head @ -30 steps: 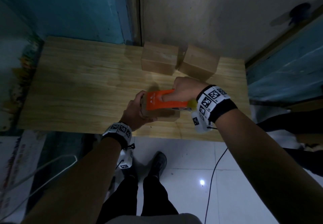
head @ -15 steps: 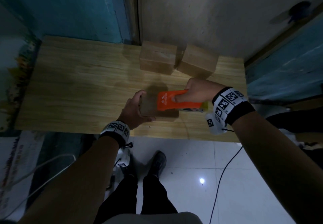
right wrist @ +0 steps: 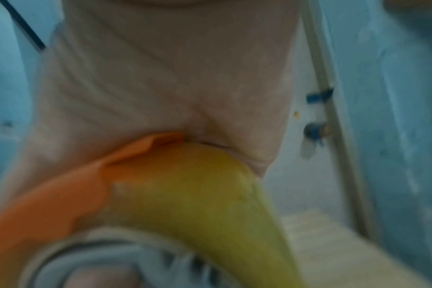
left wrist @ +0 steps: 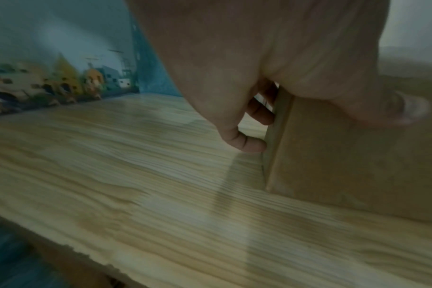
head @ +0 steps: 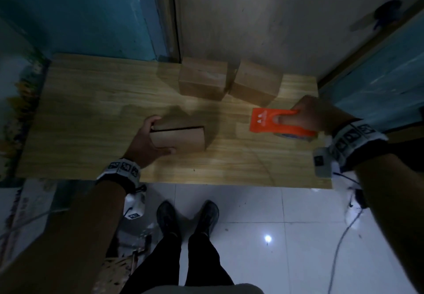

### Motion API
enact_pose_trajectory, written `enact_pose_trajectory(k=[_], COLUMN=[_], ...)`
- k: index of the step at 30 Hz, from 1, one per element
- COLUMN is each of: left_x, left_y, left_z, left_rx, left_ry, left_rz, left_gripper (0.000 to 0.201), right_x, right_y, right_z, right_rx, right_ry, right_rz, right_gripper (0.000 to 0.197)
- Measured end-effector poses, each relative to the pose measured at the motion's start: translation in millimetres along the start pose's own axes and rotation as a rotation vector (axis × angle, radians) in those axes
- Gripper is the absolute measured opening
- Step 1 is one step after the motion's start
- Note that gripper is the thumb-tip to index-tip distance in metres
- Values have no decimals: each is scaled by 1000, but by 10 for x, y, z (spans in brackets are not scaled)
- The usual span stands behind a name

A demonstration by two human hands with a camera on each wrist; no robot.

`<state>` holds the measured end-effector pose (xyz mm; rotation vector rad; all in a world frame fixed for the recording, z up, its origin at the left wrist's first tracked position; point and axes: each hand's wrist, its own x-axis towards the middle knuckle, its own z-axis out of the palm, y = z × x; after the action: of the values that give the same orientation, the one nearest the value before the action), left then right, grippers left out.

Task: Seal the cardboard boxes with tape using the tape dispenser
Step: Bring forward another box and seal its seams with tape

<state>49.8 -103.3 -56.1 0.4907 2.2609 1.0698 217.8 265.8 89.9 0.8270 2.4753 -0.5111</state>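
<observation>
A small cardboard box [head: 181, 136] stands on the wooden table [head: 91, 110] near the front edge. My left hand [head: 149, 140] grips its left end, fingers over the far side and thumb on the near face; the left wrist view shows that box [left wrist: 345, 165] under my left hand [left wrist: 259, 87]. My right hand [head: 307, 117] holds the orange tape dispenser [head: 275, 121] by its handle, well to the right of the box and apart from it. Close up, the orange tape dispenser [right wrist: 74, 194] and its yellow tape roll fill the right wrist view beneath my right hand [right wrist: 160, 78].
Two more cardboard boxes stand side by side at the back of the table, one [head: 203, 80] left and one [head: 255, 84] right, against the wall. White tiled floor [head: 252, 213] and my shoes [head: 188, 220] lie below the table's front edge. A cable [head: 339, 247] trails on the floor at right.
My right hand has drawn the tape dispenser off the box and away to the right. My left hand stays on the box, which now sits a little farther left.
</observation>
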Motion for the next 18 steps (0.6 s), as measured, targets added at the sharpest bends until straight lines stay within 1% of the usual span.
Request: enact_pose_trajectory(k=[2,7,11,15,16,18], left_x=[6,-10,-13,-20,-25,-53], left_y=[-3,-13,-58,-62,-64,-40], left_z=[24,6,-6,-12,-15,-21], left_rx=[0,12,-4,-21,-26,-29], left_ry=[-7,-17,-34,-35,-39,-49], left_rz=[9,-5,-43,-70,-77,-89], left_gripper=[100,101,103,101,102,103], right_x=[3,-53,-150,-229,-240,-254], right_y=[-105,-147,-165,-196,-200,-202], right_z=[88,196,301,403,434,492], right_rx=[131,447,582,715,744,782], right_ry=[-42,-19,-15,-13,-14,-16], right_rz=[-33,-70,-77,-76,-73,-70], right_gripper=[52,40,43,36,36,44])
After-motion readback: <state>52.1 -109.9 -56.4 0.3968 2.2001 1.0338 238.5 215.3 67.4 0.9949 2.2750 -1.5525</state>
